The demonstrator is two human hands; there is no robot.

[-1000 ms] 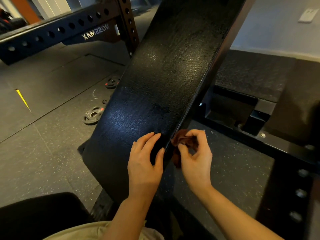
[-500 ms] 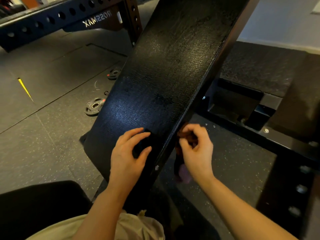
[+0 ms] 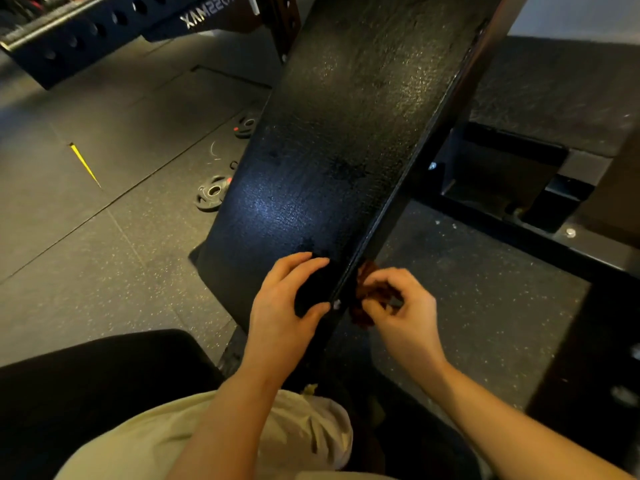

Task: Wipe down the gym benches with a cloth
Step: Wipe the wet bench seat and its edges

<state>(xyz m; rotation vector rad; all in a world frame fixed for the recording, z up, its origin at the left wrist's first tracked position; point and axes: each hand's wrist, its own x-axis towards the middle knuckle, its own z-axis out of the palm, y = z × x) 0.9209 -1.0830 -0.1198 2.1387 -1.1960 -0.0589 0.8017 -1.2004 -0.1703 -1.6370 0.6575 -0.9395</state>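
Left hand [image 3: 280, 306]: from my feed it's sitting on the near end of the pad, fingers arched with the tips pressing the surface, thumb at the right edge, not wrapped round anything.
Right hand [image 3: 398, 306]: fingers curled, pinching the rust-brown crumpled cloth [image 3: 363, 299], just off the pad's right edge.
Cloth: bunched right against the side rim, looks like it's touching.
Bench: long black textured vinyl bench pad [image 3: 339, 140], running away up-frame, glare patch mid-pad.
Floor: grey speckled rubber mat floor [image 3: 104, 254], a small black weight plate [image 3: 211, 194] lying left of the pad.
Far back: dark blue steel rack beam with holes [image 3: 104, 26].
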